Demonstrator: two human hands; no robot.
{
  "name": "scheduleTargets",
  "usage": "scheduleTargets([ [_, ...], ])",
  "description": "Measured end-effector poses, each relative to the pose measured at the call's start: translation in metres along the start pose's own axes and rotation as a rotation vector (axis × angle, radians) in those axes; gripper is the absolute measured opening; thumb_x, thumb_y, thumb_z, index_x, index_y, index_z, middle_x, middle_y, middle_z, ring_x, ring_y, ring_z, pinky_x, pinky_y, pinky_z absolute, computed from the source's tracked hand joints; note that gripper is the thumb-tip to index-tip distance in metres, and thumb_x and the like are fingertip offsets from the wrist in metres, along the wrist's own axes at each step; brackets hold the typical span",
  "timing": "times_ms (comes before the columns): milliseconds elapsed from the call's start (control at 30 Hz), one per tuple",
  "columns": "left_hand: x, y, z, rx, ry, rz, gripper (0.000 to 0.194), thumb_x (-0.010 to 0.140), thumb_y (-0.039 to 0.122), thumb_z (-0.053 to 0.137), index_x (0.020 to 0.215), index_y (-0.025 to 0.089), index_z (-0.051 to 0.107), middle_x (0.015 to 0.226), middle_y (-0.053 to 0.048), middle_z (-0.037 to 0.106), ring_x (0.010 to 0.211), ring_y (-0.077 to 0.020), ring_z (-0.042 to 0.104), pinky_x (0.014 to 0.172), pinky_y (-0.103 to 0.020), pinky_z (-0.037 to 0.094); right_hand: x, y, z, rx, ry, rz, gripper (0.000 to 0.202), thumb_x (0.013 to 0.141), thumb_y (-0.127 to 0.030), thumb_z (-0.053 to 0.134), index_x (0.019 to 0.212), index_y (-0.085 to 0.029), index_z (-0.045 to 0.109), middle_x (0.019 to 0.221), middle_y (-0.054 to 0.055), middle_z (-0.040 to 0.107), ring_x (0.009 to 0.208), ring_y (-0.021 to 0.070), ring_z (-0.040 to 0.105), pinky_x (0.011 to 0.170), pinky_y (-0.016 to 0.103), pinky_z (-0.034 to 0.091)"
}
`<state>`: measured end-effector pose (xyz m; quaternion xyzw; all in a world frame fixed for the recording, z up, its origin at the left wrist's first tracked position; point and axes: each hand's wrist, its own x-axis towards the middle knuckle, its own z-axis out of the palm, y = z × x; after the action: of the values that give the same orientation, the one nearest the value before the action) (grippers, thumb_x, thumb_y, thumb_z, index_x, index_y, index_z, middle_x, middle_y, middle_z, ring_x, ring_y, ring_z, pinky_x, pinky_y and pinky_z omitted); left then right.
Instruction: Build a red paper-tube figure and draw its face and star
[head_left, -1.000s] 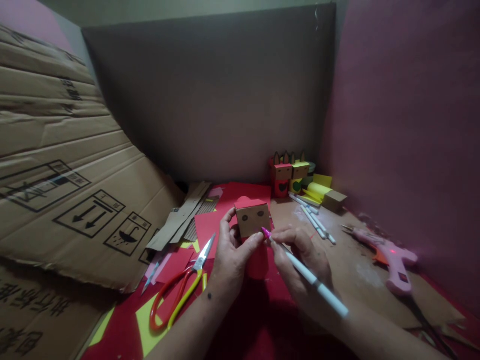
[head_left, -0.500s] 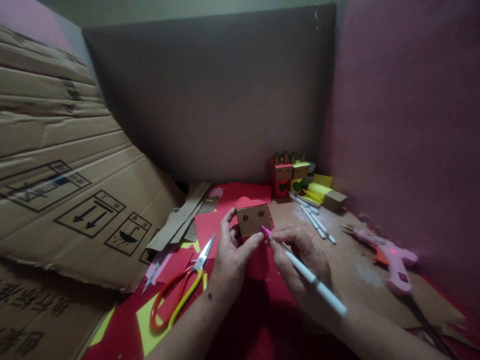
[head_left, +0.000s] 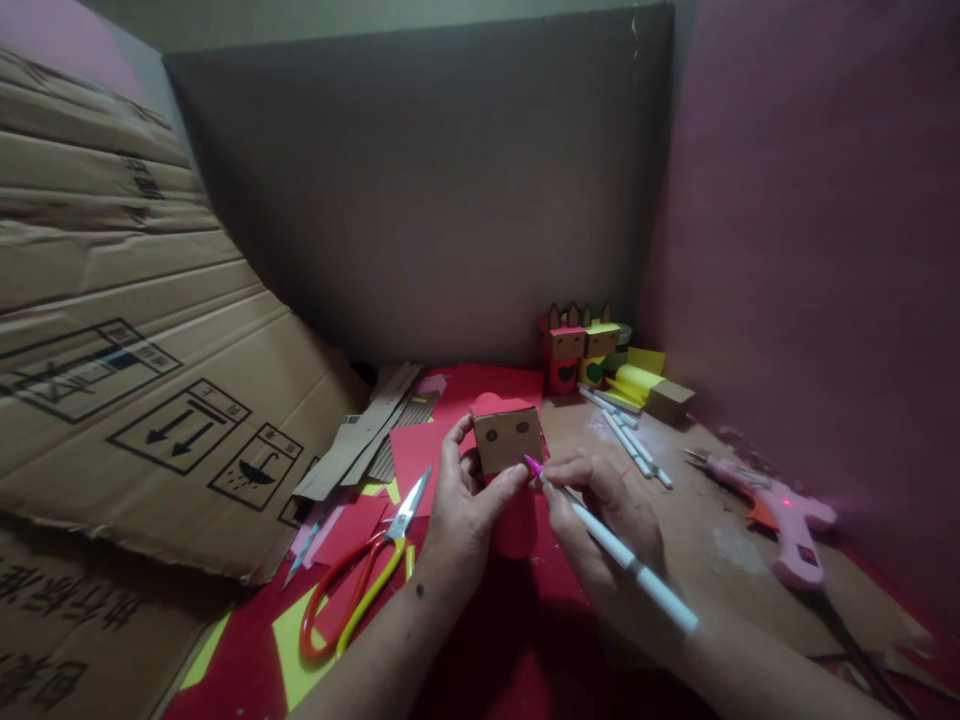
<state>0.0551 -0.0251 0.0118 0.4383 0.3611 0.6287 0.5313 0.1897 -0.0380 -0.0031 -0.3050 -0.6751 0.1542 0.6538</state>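
My left hand (head_left: 469, 500) grips a red paper figure (head_left: 514, 525) with a cardboard face (head_left: 506, 443), thumb across its front. Two round dark marks sit on the face like eyes. In my right hand (head_left: 611, 520) is a white marker pen (head_left: 634, 568) with a pink tip section, held in a writing grip. Its point is at the lower right part of the cardboard face; I cannot tell whether it touches. Scissors (head_left: 375, 570) with red and yellow handles lie left of my left hand, blades partly apart.
Two finished-looking figures, one red (head_left: 564, 360) and one yellow (head_left: 598, 355), stand at the back. White markers (head_left: 630, 445) lie before them. A pink glue gun (head_left: 784, 505) with a glowing red light rests at right. Cardboard strips (head_left: 360, 440) and a large cardboard sheet (head_left: 150, 330) are at left.
Almost nothing differs. The marker's rear end and my right hand have shifted very slightly; the left hand keeps its hold on the figure.
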Motion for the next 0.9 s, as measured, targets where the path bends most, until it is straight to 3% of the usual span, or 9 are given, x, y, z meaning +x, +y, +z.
scheduleTargets([
  [467,-0.0006,0.0024,0.0016,-0.01,0.005,-0.018,0.081,0.075,0.028,0.083,0.141,0.029,0.036,0.109,-0.007,0.072,0.097,-0.0234,0.07,0.084,-0.034,0.053,-0.0002,0.0024,-0.0005,0.036,-0.036,-0.009,0.015,0.094,-0.013,0.054,0.102,-0.026,0.057,0.09,-0.001,0.063,0.076,0.0119,0.063,0.065,0.024,0.051],
  [900,0.0002,0.0026,0.0029,0.0,0.04,-0.012,0.084,0.072,0.03,0.084,0.141,0.027,0.037,0.107,-0.008,0.071,0.098,-0.0248,0.069,0.085,-0.036,0.053,0.0021,-0.0028,-0.0029,-0.061,0.0,0.015,0.012,0.092,-0.014,0.054,0.098,-0.024,0.058,0.082,-0.001,0.063,0.061,0.0116,0.058,0.055,0.024,0.049],
])
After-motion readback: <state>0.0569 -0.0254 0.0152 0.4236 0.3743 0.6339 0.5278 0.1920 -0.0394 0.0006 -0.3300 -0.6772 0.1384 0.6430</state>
